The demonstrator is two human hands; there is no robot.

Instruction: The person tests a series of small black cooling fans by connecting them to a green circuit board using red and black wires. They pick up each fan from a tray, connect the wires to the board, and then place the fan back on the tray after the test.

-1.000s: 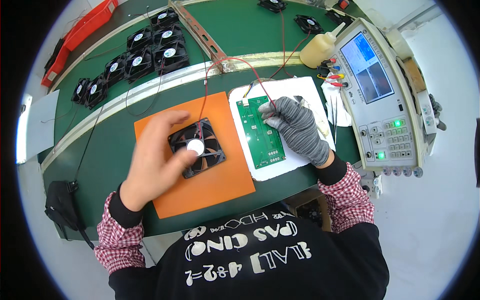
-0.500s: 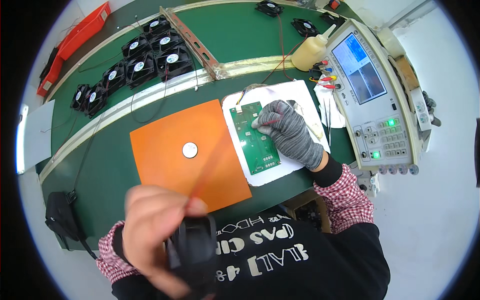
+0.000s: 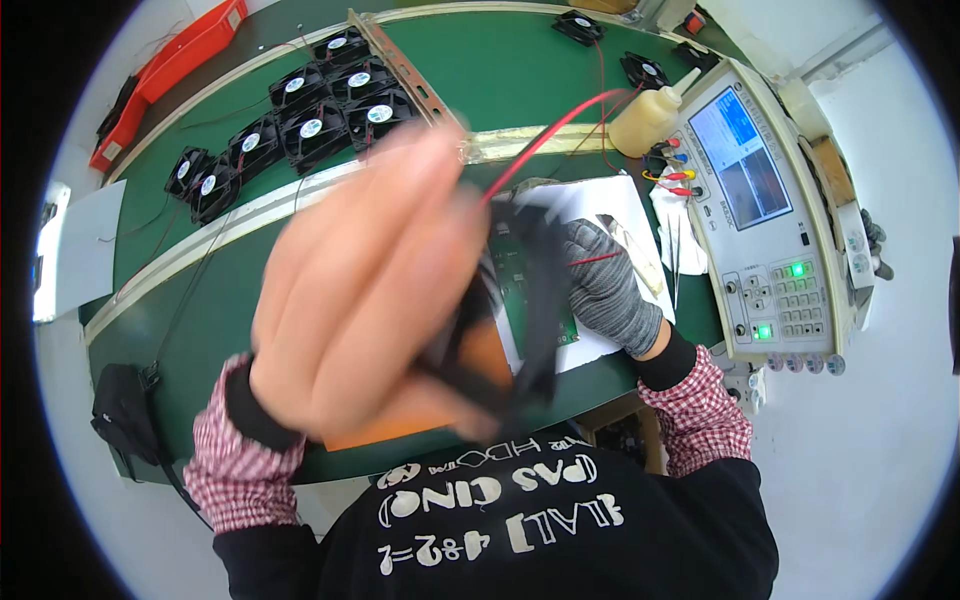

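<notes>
Close to the camera, my bare left hand (image 3: pixel 370 290) is blurred by motion, its fingers closed round a black cooling fan (image 3: pixel 545 310). A red wire (image 3: pixel 545 137) loops up beside the fan. My right hand (image 3: pixel 615 295), in a grey knitted glove, rests over the green circuit board (image 3: pixel 512 285), with a thin red wire (image 3: pixel 596 260) at its fingers. The fan hides its fingertips and much of the board. Beneath the board lies a white pad (image 3: pixel 640 215). Part of an orange sheet (image 3: pixel 390 428) shows below my left hand.
Several black fans (image 3: pixel 312 130) stand in a cluster at the far left, near a metal strip (image 3: pixel 400 65). To the right is a test instrument (image 3: pixel 760 200) with a lit screen, beside a yellowish squeeze bottle (image 3: pixel 643 122). Red bins (image 3: pixel 190 55) sit at the back left.
My left hand has risen from the lower edge toward the middle, bringing the fan up in front of the board. My right hand stays over the board. The whole view has shifted slightly.
</notes>
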